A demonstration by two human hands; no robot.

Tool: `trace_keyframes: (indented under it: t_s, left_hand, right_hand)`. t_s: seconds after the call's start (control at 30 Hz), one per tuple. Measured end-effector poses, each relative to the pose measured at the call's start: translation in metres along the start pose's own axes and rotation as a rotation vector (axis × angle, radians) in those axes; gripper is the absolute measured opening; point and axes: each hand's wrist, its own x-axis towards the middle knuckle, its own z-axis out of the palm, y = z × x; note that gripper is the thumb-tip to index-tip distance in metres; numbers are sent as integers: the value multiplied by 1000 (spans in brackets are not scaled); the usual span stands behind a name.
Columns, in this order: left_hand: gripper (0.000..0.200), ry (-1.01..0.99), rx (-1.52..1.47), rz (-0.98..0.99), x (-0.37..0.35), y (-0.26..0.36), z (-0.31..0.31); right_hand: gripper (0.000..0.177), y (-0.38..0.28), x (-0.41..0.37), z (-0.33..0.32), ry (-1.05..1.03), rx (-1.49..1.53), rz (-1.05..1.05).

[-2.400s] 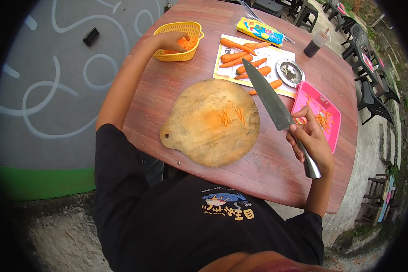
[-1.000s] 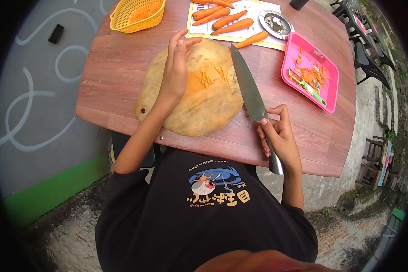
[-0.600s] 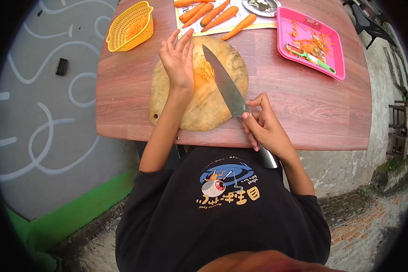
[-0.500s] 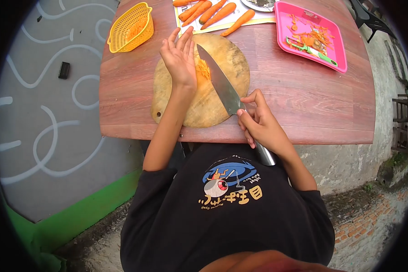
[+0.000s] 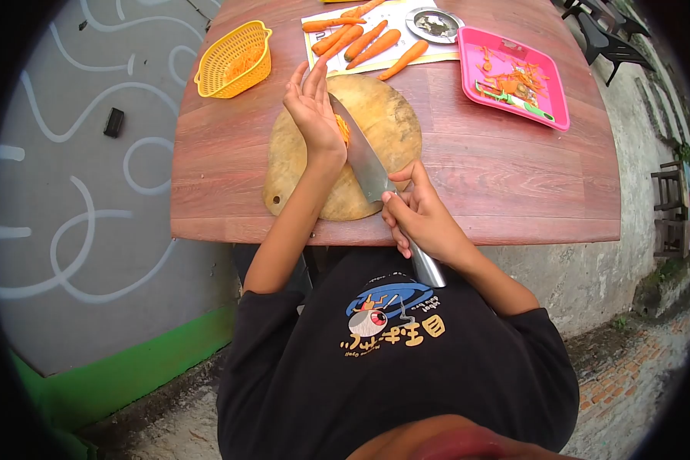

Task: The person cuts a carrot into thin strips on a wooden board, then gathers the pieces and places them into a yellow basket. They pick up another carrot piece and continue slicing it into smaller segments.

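Knife [image 5: 366,165] occupies frame centre, handle clamped in right hand [image 5: 422,215]. Left hand [image 5: 314,115], left of the blade, has fingers extended; carrot shreds [image 5: 343,130] sit between palm and blade over cutting board [image 5: 395,115].

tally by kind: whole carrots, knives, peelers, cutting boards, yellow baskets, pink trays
Whole carrots: 7
Knife: 1
Peeler: 1
Cutting board: 1
Yellow basket: 1
Pink tray: 1
Total: 12
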Motion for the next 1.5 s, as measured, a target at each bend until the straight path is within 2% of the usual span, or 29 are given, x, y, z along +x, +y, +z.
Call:
trace_keyframes:
  t_s: [0.17, 0.27, 0.4, 0.57, 0.63, 0.67, 0.73, 0.9, 0.97, 1.07, 1.1, 1.17, 1.2, 1.27, 1.3, 1.37, 1.4, 1.47, 1.5]
  left_hand:
    - [62, 39, 24, 52, 18, 24, 12]
    - [62, -48, 116, 64, 37, 39, 11]
    - [56, -27, 232, 90, 78, 61, 3]
    - [54, 26, 388, 290, 139, 91, -12]
    - [53, 30, 830, 201, 155, 112, -14]
    - [54, 41, 967, 401, 196, 83, -44]
    - [53, 31, 1025, 404, 226, 71, -66]
    - [52, -14, 1229, 447, 286, 56, -105]
    - [47, -60, 1330, 300, 291, 59, -105]
    - [46, -154, 1405, 349, 282, 64, -105]
    - [46, -159, 1413, 332, 277, 62, -108]
    - [47, -243, 1192, 402, 270, 59, -111]
    - [47, -248, 1195, 392, 265, 58, -112]
    - [48, -185, 1130, 126, 250, 71, -105]
    - [48, -187, 1130, 116, 248, 76, -101]
    - [49, -95, 605, -214, 248, 79, -100]
    - [49, -85, 607, -230, 250, 80, -100]
    - [52, 31, 637, -43, 255, 81, -105]
    - [52, 58, 641, -52, 254, 84, -108]
  right_hand:
    - [25, -17, 9, 12, -47, -7, -60]
    - [26, -31, 18, 27, -37, 36, -77]
    - [26, -64, 47, 44, -88, -9, -80]
    - [25, -94, 122, 66, -169, -109, -155]
    - [24, -105, 156, 77, -213, -112, -121]
    - [24, -108, 171, 82, -218, -125, -141]
    - [24, -117, 193, 87, -219, -108, -70]
    - [25, -132, 176, 56, -225, -99, 13]
    - [26, -136, 154, 31, -252, -150, 21]
    - [28, -136, 125, -1, -188, -167, 21]
    - [28, -136, 118, -9, -174, -171, 13]
    - [27, -134, 106, -25, -172, -184, 5]
    - [25, -133, 101, -29, -173, -176, 0]
    - [24, -131, 98, -35, -182, -165, 13]
    - [23, -131, 98, -37, -196, -161, 16]
    - [23, -126, 102, -40, -211, -170, 9]
    - [23, -123, 104, -41, -231, -185, -1]
    - [23, -123, 107, -37, -247, -190, 11]
    - [23, -123, 111, -34, -259, -200, -5]
